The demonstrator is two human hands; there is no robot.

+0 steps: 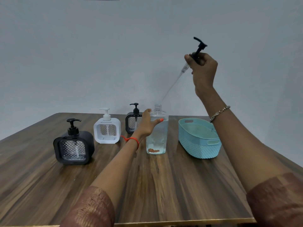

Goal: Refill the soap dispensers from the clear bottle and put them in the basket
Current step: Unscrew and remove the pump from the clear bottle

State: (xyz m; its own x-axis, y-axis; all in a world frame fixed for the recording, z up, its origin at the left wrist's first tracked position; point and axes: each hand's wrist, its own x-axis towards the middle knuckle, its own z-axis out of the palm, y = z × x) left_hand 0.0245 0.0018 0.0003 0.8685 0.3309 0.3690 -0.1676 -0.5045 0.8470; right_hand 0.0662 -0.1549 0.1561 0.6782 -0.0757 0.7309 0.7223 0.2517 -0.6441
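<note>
Black pump [200,45] is pinched by the right hand [204,69], clear plastic bottle [156,140] gripped by the left hand [145,126]; refilling judged unstarted.

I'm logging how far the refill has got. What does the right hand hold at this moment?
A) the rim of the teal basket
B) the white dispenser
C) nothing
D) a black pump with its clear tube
D: the right hand grips the black pump high above the open neck of the clear bottle, its tube slanting down toward that neck, while the left hand holds the bottle on the table.
</note>
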